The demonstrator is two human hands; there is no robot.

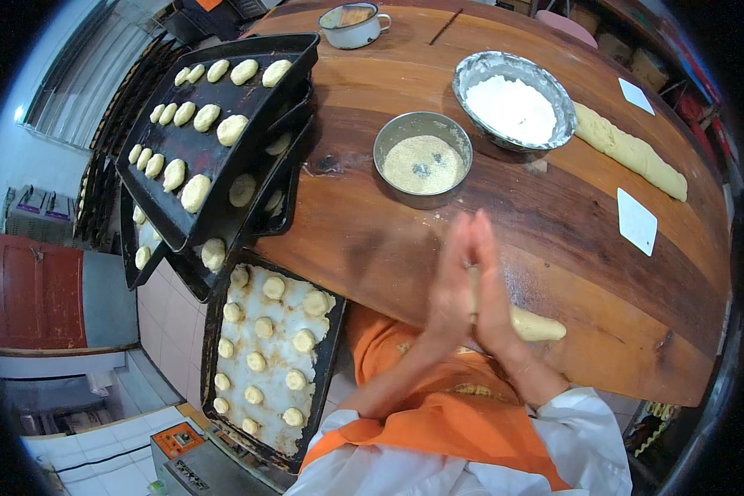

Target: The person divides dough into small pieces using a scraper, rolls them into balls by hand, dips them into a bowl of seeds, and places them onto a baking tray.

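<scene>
My left hand [449, 293] and my right hand [493, 293] are raised over the table's front edge, palms facing and nearly together, fingers stretched out and somewhat motion-blurred; anything between the palms is hidden. Behind them lies a pale dough roll [533, 326], partly covered by my hands, beside a floury patch of wood. Beyond my fingertips stand a round metal tin of yellowish crumbs [423, 164] and a dented metal bowl of white flour [512, 107].
Stacked black trays [244, 124] of dough pieces overhang the table's left; a papered tray [277, 331] with several pieces is below. Right on the wooden table [347, 231] lie a long dough log [636, 157] and white scrapers [636, 221]. An enamel mug [351, 33] and thin stick [444, 26] sit behind.
</scene>
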